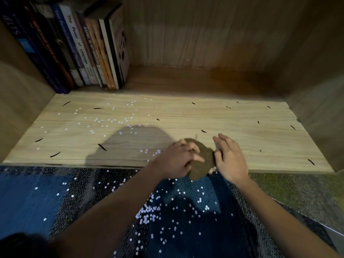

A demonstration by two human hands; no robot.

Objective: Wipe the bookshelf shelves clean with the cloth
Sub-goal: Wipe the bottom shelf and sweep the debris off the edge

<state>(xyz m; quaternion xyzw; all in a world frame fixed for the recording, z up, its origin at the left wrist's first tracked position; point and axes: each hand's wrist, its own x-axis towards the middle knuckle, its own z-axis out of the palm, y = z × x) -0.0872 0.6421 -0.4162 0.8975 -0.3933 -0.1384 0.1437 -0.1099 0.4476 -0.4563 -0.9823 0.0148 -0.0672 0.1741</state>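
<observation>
Over sequined blue fabric, gripping brown cloth in left hand at front edge of shelf, with straight-fingered right hand touching it.

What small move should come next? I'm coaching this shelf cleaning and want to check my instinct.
Probably slide the cloth left and inward along the shelf. The left hand grips it bunched at the front edge, the right hand beside it with straight fingers, while white beads and dark bits lie scattered there.
</observation>
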